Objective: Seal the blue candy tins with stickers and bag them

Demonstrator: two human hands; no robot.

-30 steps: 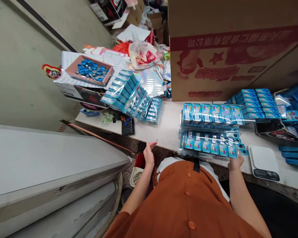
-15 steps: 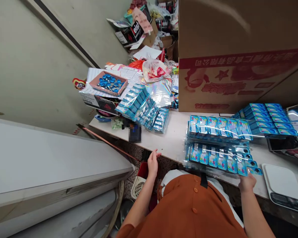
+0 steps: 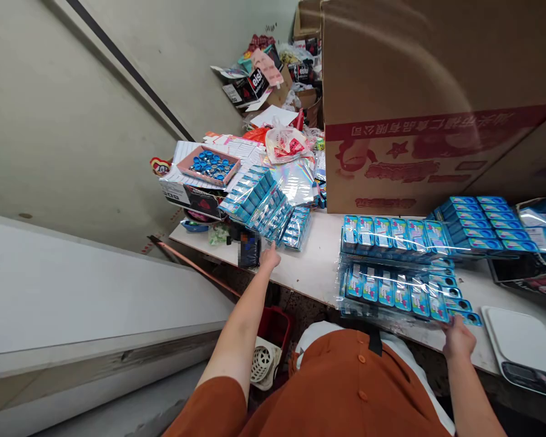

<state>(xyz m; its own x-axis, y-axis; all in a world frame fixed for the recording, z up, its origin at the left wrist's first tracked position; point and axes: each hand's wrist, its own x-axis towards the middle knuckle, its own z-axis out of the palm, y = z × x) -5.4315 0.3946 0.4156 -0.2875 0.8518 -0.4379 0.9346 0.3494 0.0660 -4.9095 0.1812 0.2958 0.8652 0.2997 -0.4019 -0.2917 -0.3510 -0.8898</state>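
My left hand (image 3: pixel 269 258) is at the near edge of the table, by the lower end of the tilted pile of blue packs (image 3: pixel 273 209); its fingers are partly hidden and their grip is unclear. At the right, my right hand (image 3: pixel 458 341) has its fingers on the near right corner of a clear-wrapped pack of blue tins (image 3: pixel 394 292). Behind that pack lies another wrapped row of blue tins (image 3: pixel 394 235). A small dark object (image 3: pixel 249 249) stands just left of my left hand.
A large cardboard box (image 3: pixel 391 152) stands behind the packs. More blue tins (image 3: pixel 486 221) are stacked at the right, beyond a white scale (image 3: pixel 525 340). A pink tray (image 3: pixel 209 165) holds small blue pieces. A red basket (image 3: pixel 275 328) is below the table edge.
My left hand has reached forward from in front of the table to the tilted blue packs. My right hand remains at the corner of the wrapped pack. The view has shifted slightly.
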